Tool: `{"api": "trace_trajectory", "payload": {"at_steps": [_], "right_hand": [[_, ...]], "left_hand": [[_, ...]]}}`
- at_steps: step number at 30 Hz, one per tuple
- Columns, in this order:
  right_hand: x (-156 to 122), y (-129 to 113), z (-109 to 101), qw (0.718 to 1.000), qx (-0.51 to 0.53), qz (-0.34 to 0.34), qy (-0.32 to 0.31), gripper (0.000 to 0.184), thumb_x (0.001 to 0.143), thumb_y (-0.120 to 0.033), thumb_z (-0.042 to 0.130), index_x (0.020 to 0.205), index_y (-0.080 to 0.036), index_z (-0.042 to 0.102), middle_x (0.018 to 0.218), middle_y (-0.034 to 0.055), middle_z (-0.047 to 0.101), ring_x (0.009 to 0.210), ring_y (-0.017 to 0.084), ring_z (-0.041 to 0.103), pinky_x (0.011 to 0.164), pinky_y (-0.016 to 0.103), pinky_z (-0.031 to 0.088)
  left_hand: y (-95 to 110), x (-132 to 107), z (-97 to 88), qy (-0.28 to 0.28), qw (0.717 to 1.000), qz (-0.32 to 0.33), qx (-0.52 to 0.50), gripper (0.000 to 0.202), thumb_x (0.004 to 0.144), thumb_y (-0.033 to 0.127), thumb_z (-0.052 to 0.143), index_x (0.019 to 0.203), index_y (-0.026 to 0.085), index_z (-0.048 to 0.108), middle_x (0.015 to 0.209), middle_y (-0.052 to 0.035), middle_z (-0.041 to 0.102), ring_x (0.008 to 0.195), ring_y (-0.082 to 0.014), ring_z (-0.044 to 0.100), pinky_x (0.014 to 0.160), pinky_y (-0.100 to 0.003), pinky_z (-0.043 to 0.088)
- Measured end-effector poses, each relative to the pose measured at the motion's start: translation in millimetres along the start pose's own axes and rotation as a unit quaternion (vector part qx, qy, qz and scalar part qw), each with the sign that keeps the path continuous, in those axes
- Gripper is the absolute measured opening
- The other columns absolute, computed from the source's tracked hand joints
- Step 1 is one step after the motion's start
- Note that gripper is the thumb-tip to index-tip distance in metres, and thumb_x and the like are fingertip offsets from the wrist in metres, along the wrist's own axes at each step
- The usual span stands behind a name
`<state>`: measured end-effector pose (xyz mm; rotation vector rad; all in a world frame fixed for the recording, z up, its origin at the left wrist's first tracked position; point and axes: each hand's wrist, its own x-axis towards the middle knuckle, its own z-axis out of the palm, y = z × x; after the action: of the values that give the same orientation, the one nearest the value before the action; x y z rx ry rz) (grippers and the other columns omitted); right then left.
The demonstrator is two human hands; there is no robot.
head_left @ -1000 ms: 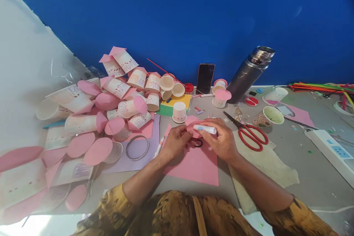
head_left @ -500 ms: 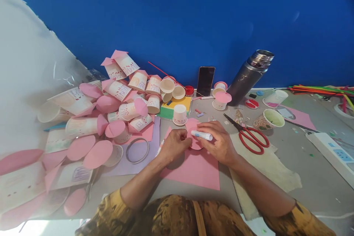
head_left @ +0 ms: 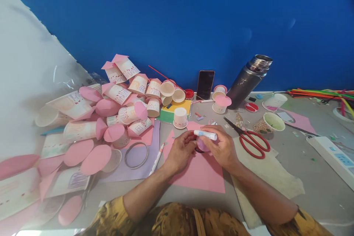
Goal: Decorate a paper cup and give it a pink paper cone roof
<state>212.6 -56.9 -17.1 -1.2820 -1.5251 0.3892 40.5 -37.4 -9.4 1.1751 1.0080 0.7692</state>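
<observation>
A pink paper disc [head_left: 202,145], mostly hidden by fingers and looking curved, is between my hands above the pink sheet [head_left: 201,175]. My left hand [head_left: 181,151] is closed with its fingertips on the disc's left side. In my closed right hand [head_left: 223,147] lies a white glue stick [head_left: 205,135], held sideways, while the fingers also touch the disc's right side. Just beyond my hands a small paper cup [head_left: 180,117] with red marks stands upside down. A white marker [head_left: 156,159] rests left of my left forearm. Red-handled scissors [head_left: 253,142] lie right of my right hand.
Many decorated paper cups [head_left: 127,112] with pink tops crowd the left side. A tape roll [head_left: 136,155] rests on purple paper. At the back stand a phone [head_left: 205,85] and a leaning flask [head_left: 246,84]. A patterned cup [head_left: 269,123] and a power strip [head_left: 332,151] are on the right.
The pink disc, flat on the sheet before, is now picked up and curved between my fingers. Both hands have come closer together, and the glue stick has shifted slightly right.
</observation>
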Motion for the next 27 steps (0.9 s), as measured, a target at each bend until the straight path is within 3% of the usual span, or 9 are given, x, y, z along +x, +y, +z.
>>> {"api": "trace_trajectory", "payload": {"at_steps": [3, 5, 8, 10, 18, 22, 27], "right_hand": [[8, 4, -10, 0.999, -0.011, 0.024, 0.038, 0.017, 0.092, -0.038, 0.074, 0.102, -0.025, 0.078, 0.106, 0.0088, 0.081, 0.100, 0.028, 0.075, 0.093, 0.047, 0.061], [13, 7, -15, 0.998, -0.013, 0.039, 0.057, 0.019, 0.091, -0.040, 0.074, 0.101, -0.025, 0.078, 0.105, 0.0089, 0.080, 0.098, 0.028, 0.075, 0.092, 0.047, 0.061], [17, 11, -19, 0.997, -0.015, 0.045, 0.056, 0.019, 0.090, -0.041, 0.074, 0.099, -0.024, 0.078, 0.102, 0.0090, 0.081, 0.096, 0.028, 0.075, 0.093, 0.048, 0.060], [18, 10, -20, 0.999, -0.012, 0.032, 0.039, 0.018, 0.090, -0.040, 0.074, 0.099, -0.025, 0.078, 0.102, 0.0081, 0.082, 0.097, 0.028, 0.075, 0.093, 0.047, 0.060], [18, 8, -18, 0.991, 0.023, -0.089, -0.093, 0.012, 0.093, -0.035, 0.075, 0.100, -0.027, 0.080, 0.113, 0.0080, 0.081, 0.106, 0.028, 0.075, 0.097, 0.048, 0.059], [15, 12, -9, 0.987, -0.030, -0.122, -0.098, 0.012, 0.095, -0.035, 0.075, 0.102, -0.027, 0.080, 0.108, 0.0069, 0.083, 0.098, 0.026, 0.075, 0.095, 0.048, 0.058], [11, 10, -3, 0.997, -0.048, -0.045, -0.034, 0.014, 0.096, -0.037, 0.072, 0.099, -0.027, 0.080, 0.098, 0.0072, 0.083, 0.092, 0.027, 0.075, 0.087, 0.044, 0.061]], "left_hand": [[0, -1, -1.3, 0.059, 0.992, -0.012, 0.115, 0.046, 0.081, 0.035, 0.072, 0.122, 0.016, 0.064, 0.112, -0.0113, 0.071, 0.084, -0.0204, 0.063, 0.076, -0.033, 0.047], [2, -3, -0.1, 0.073, 0.973, -0.002, 0.220, 0.036, 0.079, 0.034, 0.075, 0.111, 0.018, 0.066, 0.103, -0.0084, 0.072, 0.085, -0.0223, 0.063, 0.077, -0.033, 0.044], [5, -4, 4.3, 0.083, 0.938, -0.010, 0.336, 0.011, 0.079, 0.026, 0.070, 0.086, 0.023, 0.062, 0.081, -0.0020, 0.065, 0.072, -0.0206, 0.057, 0.069, -0.031, 0.035], [6, -2, 5.7, 0.081, 0.924, -0.013, 0.375, 0.011, 0.082, 0.021, 0.063, 0.075, 0.023, 0.056, 0.071, 0.0000, 0.059, 0.066, -0.0190, 0.051, 0.066, -0.030, 0.029], [7, 6, -11.0, 0.101, 0.934, 0.014, 0.341, 0.014, 0.085, 0.020, 0.055, 0.073, 0.024, 0.049, 0.066, 0.0032, 0.054, 0.064, -0.0168, 0.048, 0.063, -0.029, 0.030], [8, 3, -14.6, 0.084, 0.948, 0.043, 0.304, 0.012, 0.083, 0.021, 0.055, 0.073, 0.024, 0.050, 0.066, 0.0037, 0.053, 0.063, -0.0159, 0.048, 0.063, -0.028, 0.031], [11, -2, -9.5, 0.101, 0.965, 0.039, 0.238, 0.005, 0.084, 0.029, 0.061, 0.085, 0.024, 0.063, 0.077, 0.0001, 0.066, 0.071, -0.0189, 0.057, 0.069, -0.029, 0.038]]}}
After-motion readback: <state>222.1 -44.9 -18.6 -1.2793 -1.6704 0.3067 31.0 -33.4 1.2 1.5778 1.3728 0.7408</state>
